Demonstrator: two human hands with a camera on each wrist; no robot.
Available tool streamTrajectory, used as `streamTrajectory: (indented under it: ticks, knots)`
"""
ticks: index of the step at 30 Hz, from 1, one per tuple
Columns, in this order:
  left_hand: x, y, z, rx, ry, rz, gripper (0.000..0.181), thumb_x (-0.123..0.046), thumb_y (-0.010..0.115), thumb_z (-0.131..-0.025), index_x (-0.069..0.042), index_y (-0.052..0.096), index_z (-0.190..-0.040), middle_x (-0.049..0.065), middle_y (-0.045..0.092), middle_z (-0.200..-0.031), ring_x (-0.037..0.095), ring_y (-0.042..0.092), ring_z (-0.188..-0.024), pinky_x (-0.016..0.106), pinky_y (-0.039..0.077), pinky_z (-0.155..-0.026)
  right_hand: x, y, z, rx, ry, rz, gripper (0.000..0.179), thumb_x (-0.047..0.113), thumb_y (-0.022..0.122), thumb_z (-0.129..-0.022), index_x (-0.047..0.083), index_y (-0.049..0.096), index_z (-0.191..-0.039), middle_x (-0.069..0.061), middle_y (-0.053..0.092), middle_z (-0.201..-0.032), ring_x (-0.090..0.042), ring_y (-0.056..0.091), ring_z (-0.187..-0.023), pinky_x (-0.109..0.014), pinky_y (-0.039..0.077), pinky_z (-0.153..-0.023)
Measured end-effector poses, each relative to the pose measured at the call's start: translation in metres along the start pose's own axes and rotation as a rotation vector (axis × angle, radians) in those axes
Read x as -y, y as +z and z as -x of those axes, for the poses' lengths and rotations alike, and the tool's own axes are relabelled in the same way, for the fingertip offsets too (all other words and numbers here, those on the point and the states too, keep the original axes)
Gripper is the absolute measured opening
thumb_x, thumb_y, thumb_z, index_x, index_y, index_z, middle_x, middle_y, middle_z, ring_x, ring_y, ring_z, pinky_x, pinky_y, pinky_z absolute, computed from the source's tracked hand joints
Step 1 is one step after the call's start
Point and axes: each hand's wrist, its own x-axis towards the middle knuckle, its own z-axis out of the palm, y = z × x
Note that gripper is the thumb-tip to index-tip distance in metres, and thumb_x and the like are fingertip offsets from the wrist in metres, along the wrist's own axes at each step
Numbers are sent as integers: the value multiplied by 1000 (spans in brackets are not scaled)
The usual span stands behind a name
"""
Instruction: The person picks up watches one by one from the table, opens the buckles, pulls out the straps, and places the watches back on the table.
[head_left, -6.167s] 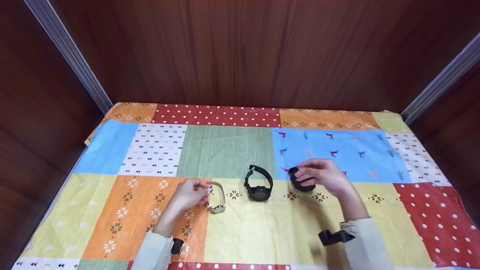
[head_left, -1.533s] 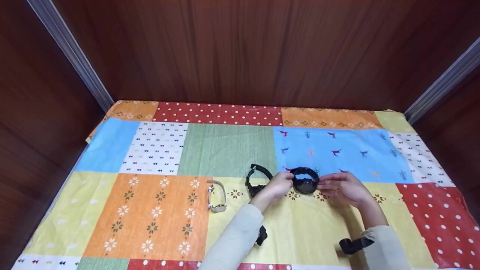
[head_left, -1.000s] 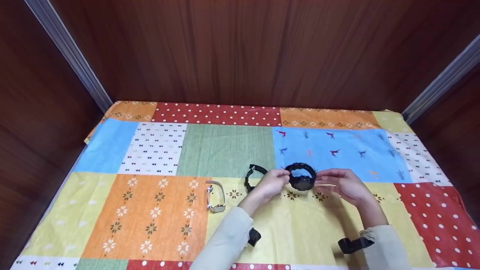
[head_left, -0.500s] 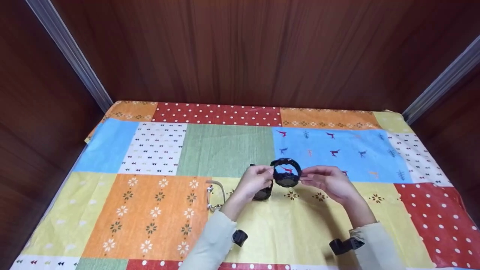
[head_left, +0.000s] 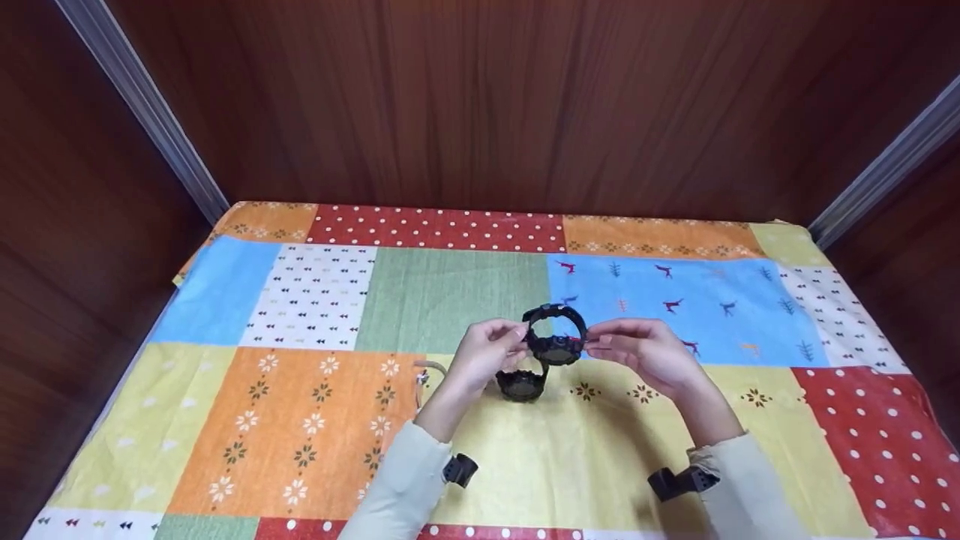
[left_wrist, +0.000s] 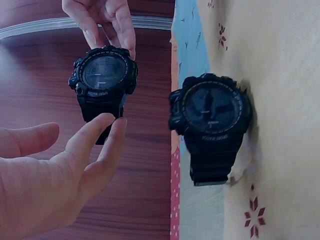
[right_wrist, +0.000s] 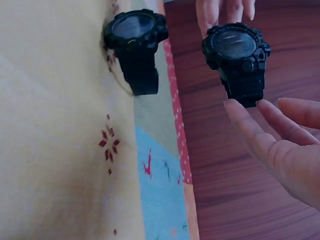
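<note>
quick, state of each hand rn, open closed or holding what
Left hand: holding one side of the raised black watch.
Right hand: holding the opposite side of that same watch.

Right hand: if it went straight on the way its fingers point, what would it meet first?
The raised black watch, just at its fingertips; beyond that, probably the left hand on the watch's other side, though exact depth is unclear.

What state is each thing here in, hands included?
Patchwork cloth: spread out, slightly creased.
Raised black watch: held off the cloth, strap looped.
Other black watch: resting on the cloth, strap curled.
Pale-strapped watch: lying on the cloth, mostly hidden.
Left hand: pinching the raised black watch.
Right hand: pinching its other side.
</note>
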Motion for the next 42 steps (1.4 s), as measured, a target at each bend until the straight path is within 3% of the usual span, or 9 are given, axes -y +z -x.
streamTrajectory:
  ticks: [12, 23, 32, 37, 42]
  knots:
    - [-15, -7, 6, -6, 17, 28, 23, -1, 53, -90, 14, 54, -107, 16, 57, -91, 18, 57, -79, 29, 50, -80, 9, 10, -5, -12, -2, -52, 20, -10, 46, -89, -14, 58, -105, -16, 62, -99, -27, 62, -92, -42, 42, -92]
    - [-18, -8, 2, -50, 35, -69, 13, 2, 61, -84, 10, 58, -93, 9, 55, -80, 16, 57, -73, 29, 52, -75, 12, 22, -9, -85, -9, -21, 15, -12, 46, -87, -13, 58, -98, -17, 58, -95, -27, 63, -86, -41, 46, -88]
    - [-20, -3, 5, -74, 95, -155, 16, 5, 66, -78, 9, 55, -88, 9, 54, -79, 13, 57, -68, 28, 54, -67, 12, 32, -11, -202, -78, 198, 8, -12, 60, -78, -6, 62, -83, -12, 62, -85, -18, 63, -75, -32, 51, -79]
    - [-21, -3, 9, -43, 157, -175, 25, 7, 67, -76, 8, 49, -94, 10, 54, -83, 14, 58, -71, 28, 54, -67, 15, 35, -9, -265, -85, 367, 18, -5, 69, -74, -10, 61, -90, -8, 65, -85, -15, 62, -78, -27, 49, -78]
    - [-25, -4, 12, -6, 192, -239, 32, 6, 67, -76, 8, 53, -105, 13, 57, -91, 19, 59, -80, 29, 53, -69, 18, 37, -6, -270, -89, 395, 29, -5, 71, -73, -10, 60, -99, -9, 65, -90, -15, 62, -83, -26, 49, -79]
